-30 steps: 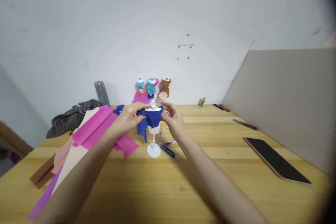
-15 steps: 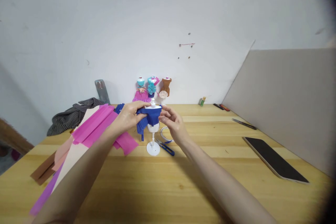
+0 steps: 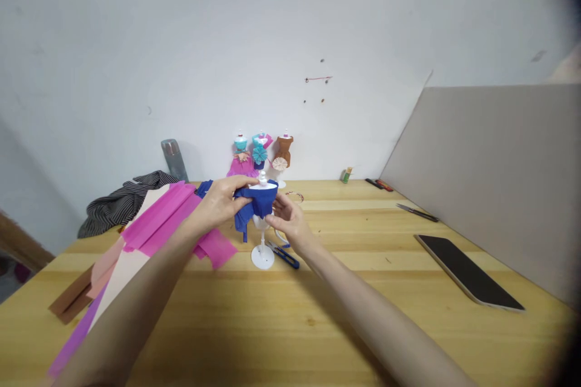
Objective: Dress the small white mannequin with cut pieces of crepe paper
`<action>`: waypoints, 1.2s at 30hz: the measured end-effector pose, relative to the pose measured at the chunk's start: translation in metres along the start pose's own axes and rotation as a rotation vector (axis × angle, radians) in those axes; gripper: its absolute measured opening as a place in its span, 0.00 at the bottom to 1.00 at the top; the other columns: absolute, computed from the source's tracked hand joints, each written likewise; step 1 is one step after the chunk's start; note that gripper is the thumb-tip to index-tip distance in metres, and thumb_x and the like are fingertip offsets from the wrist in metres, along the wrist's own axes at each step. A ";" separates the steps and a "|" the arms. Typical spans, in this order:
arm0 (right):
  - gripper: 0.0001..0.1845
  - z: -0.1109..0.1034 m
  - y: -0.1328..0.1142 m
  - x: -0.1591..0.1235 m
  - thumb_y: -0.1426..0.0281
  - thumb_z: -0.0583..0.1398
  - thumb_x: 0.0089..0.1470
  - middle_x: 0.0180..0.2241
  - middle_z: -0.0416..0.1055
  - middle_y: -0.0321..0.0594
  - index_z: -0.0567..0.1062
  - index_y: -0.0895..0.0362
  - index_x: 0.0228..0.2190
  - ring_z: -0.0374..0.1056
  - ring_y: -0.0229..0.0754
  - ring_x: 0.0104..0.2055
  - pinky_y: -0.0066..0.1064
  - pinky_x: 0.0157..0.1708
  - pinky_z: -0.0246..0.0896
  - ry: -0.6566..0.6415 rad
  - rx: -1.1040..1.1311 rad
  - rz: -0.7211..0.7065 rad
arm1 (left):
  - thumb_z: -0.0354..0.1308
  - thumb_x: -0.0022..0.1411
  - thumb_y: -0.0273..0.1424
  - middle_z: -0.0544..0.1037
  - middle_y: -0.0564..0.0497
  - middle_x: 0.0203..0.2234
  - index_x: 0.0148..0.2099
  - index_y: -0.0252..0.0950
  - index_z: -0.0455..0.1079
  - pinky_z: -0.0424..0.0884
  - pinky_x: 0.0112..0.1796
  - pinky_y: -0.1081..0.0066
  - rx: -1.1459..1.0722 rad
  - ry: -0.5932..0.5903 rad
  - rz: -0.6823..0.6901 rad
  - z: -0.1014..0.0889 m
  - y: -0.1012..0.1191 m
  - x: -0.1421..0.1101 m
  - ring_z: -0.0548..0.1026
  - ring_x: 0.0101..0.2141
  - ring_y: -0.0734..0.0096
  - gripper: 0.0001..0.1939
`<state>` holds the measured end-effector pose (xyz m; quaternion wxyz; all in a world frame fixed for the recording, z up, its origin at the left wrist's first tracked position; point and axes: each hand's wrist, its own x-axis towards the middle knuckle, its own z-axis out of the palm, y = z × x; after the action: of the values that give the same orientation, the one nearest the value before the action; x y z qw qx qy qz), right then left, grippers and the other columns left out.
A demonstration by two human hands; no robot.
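A small white mannequin [image 3: 262, 257] stands upright on its round base, its upper body wrapped in blue crepe paper [image 3: 262, 201]. My left hand [image 3: 221, 198] is closed on the paper at the figure's left side, thumb in front. A loose blue strip hangs down below those fingers. On the other side my right hand [image 3: 290, 219] holds the paper's lower edge, with the thumb in front at waist height and the fingers behind. Blue-handled thread snips [image 3: 287, 256] lie beside the base, partly near a ring of white tape or cord [image 3: 282, 238].
Pink crepe paper [image 3: 158, 217] and other coloured sheets lie at left, near a striped cloth [image 3: 120, 199] and a bottle [image 3: 175, 159]. Dressed mannequins [image 3: 259, 154] stand by the wall. At right are a black-topped board [image 3: 469, 272], dark scissors or tweezers [image 3: 417, 212] and a green container [image 3: 347, 175].
My right hand has slid down from the top edge of the blue paper to the mannequin's waist. My left hand keeps its hold. The whole view has shifted slightly.
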<state>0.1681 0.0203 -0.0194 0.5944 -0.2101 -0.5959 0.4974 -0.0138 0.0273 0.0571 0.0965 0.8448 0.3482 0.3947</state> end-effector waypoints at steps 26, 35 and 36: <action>0.19 0.020 0.013 0.000 0.70 0.66 0.43 0.42 0.76 0.39 0.75 0.55 0.41 0.69 0.46 0.43 0.38 0.48 0.63 0.151 -0.018 -0.072 | 0.58 0.53 0.22 0.78 0.47 0.43 0.59 0.38 0.66 0.68 0.49 0.64 -0.102 0.009 -0.005 0.000 0.004 -0.001 0.75 0.43 0.64 0.30; 0.17 0.019 0.008 0.001 0.69 0.66 0.42 0.39 0.77 0.38 0.76 0.55 0.38 0.70 0.46 0.41 0.38 0.46 0.63 0.121 -0.026 -0.057 | 0.66 0.49 0.29 0.77 0.48 0.37 0.63 0.38 0.58 0.70 0.42 0.65 -0.432 -0.168 -0.218 -0.007 -0.004 -0.004 0.74 0.40 0.64 0.40; 0.17 0.018 0.008 0.001 0.69 0.66 0.42 0.38 0.77 0.38 0.76 0.55 0.38 0.70 0.46 0.40 0.38 0.45 0.63 0.109 -0.032 -0.056 | 0.66 0.48 0.29 0.77 0.47 0.40 0.64 0.39 0.57 0.70 0.43 0.65 -0.483 -0.206 -0.240 -0.008 -0.007 -0.005 0.75 0.42 0.63 0.41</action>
<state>0.1484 0.0184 -0.0218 0.6364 -0.2294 -0.5761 0.4588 -0.0257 0.0284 0.0568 0.3757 0.7858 0.3300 0.3640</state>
